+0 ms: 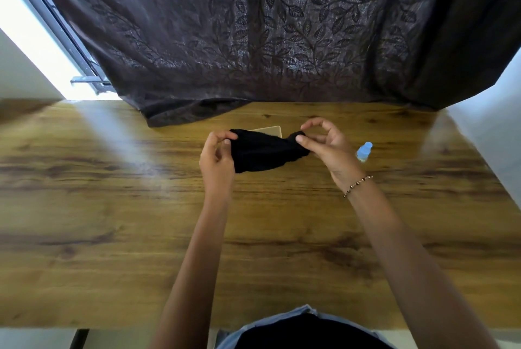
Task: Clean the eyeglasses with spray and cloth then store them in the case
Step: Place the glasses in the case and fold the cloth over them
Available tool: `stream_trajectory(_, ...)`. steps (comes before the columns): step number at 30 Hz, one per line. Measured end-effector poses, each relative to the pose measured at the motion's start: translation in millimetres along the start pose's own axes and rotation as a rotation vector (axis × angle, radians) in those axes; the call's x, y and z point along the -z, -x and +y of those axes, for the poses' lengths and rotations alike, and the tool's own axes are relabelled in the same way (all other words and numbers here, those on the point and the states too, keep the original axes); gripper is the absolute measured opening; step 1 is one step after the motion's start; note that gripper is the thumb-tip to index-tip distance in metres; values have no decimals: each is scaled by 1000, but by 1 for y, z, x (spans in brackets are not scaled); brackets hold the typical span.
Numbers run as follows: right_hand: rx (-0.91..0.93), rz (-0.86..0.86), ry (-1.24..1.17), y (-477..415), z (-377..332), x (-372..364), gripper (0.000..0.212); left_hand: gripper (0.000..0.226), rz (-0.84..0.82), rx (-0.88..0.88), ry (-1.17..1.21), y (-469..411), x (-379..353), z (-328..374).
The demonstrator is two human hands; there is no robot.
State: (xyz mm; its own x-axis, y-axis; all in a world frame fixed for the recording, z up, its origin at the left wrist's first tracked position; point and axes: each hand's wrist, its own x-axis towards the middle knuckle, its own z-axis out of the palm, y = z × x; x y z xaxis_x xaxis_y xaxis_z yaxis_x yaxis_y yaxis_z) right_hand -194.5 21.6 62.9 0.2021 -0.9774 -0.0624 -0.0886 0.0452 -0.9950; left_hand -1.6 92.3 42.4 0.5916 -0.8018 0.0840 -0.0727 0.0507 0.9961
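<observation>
A black cloth (pixel 263 151) hangs stretched between both hands above the wooden table (pixel 112 207). My left hand (pixel 217 160) pinches its left corner and my right hand (pixel 327 145) pinches its right corner between thumb and forefinger. Behind the cloth a tan flat case (pixel 270 131) lies on the table, mostly hidden. A small clear spray bottle (pixel 364 152) with a pale blue cap stands to the right of my right hand. No eyeglasses show in this view.
A dark leaf-patterned curtain (pixel 253 38) hangs behind the table, its hem resting on the far edge. A bright window frame (pixel 56 24) is at the left. White walls flank both table ends.
</observation>
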Motion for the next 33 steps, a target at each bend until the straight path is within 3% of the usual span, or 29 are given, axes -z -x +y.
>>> stream_trajectory(4,57,7,208,0,3,-1,11,38,-60,-7,-58,0,4,0)
stream_trajectory(8,46,-35,145,1,4,-2,11,33,-110,-36,-69,0,7,0)
stream_trajectory(14,-21,-148,22,2,0,3,48,39,-269,-77,-83,-5,21,-1)
stream_trajectory(21,-101,-216,-87,-1,-5,8,62,39,-328,-16,16,-11,38,-3)
stream_trajectory(26,-173,-236,-239,-4,0,6,53,40,-409,29,73,-10,42,-6)
stream_trajectory(33,-221,-190,-191,-8,13,1,43,35,-449,15,145,-9,42,4)
